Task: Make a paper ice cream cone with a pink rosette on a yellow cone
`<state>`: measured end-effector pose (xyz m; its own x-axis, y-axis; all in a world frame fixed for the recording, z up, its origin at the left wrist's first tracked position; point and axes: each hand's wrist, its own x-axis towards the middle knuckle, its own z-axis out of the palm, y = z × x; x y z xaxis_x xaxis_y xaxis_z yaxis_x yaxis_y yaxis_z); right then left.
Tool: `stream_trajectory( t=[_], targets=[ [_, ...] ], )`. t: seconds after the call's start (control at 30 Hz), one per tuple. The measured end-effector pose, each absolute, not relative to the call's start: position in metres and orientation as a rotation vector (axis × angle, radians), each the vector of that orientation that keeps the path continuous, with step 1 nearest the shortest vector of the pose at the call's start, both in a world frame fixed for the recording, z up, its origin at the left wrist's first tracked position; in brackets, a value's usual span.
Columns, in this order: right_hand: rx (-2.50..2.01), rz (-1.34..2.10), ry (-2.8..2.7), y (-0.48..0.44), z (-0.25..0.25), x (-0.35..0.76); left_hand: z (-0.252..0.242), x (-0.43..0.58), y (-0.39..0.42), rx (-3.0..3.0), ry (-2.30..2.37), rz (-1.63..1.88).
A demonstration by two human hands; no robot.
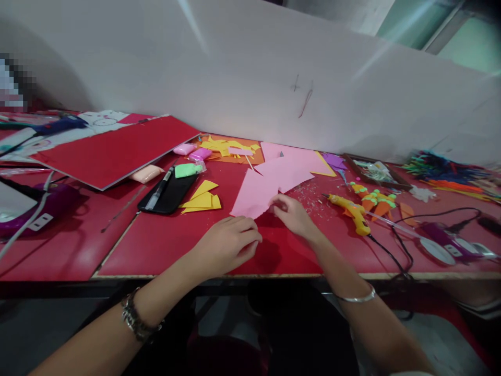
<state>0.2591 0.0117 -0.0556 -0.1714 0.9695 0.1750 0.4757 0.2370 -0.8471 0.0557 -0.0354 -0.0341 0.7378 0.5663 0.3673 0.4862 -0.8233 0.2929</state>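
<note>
Your right hand (pixel 290 214) has a narrow grip, pinching the near edge of the pink paper sheet (pixel 256 190), which lies in front of you on the red tabletop (pixel 152 250). Your left hand (pixel 227 243) is curled at the sheet's lower corner, though you cannot tell whether its grip holds it. Yellow paper pieces (pixel 203 200) lie to the left, a yellow glue gun (pixel 354 213) to the right.
</note>
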Motion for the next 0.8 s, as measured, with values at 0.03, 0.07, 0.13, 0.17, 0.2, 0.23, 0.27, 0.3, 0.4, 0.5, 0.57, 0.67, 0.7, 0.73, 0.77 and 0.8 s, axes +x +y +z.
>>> stream_trajectory(
  t=[0.03,0.07,0.13,0.17,0.2,0.23,0.27,0.3,0.4,0.5,0.57,0.67,0.7,0.73,0.77,0.8],
  targets=[
    [-1.295,0.995,-1.661,0.019,-0.057,0.253,-0.034,0.056,-0.035,2.762,0.845,0.665],
    [-1.244,1.142,-1.54,0.025,-0.057,0.247,-0.034,0.056,-0.036,2.763,0.845,0.661],
    [-1.127,1.295,-1.327,0.036,-0.057,0.236,-0.035,0.056,-0.035,2.764,0.841,0.663],
    [-1.071,1.319,-1.248,0.039,-0.055,0.233,-0.035,0.055,-0.035,2.765,0.839,0.664],
    [-1.027,1.32,-1.197,0.042,-0.053,0.232,-0.035,0.055,-0.035,2.767,0.841,0.668],
    [-0.996,1.304,-1.167,0.042,-0.051,0.232,-0.035,0.055,-0.035,2.769,0.847,0.668],
    [-0.977,1.276,-1.158,0.041,-0.048,0.234,-0.036,0.054,-0.035,2.77,0.858,0.67],
    [-0.971,1.239,-1.171,0.039,-0.045,0.239,-0.036,0.053,-0.035,2.766,0.873,0.681],
    [-1.011,1.044,-1.311,0.021,-0.035,0.259,-0.035,0.048,-0.033,2.7,0.945,0.799],
    [-1.193,0.763,-1.574,-0.008,-0.031,0.284,-0.031,0.043,-0.031,2.564,1.037,0.961],
    [-1.314,0.639,-1.774,-0.028,-0.033,0.3,-0.03,0.042,-0.029,2.508,1.088,0.983],
    [-1.432,0.61,-2.03,-0.052,-0.042,0.317,-0.034,0.047,-0.025,2.539,1.131,0.832],
    [-1.47,0.614,-2.076,-0.057,-0.045,0.321,-0.038,0.049,-0.024,2.573,1.118,0.74],
    [-1.504,0.615,-2.106,-0.061,-0.048,0.324,-0.042,0.053,-0.024,2.61,1.094,0.641],
    [-1.535,0.614,-2.127,-0.063,-0.049,0.326,-0.046,0.056,-0.024,2.644,1.051,0.54],
    [-1.554,0.618,-2.148,-0.064,-0.05,0.328,-0.051,0.059,-0.024,2.671,1.006,0.458]
  ],
)
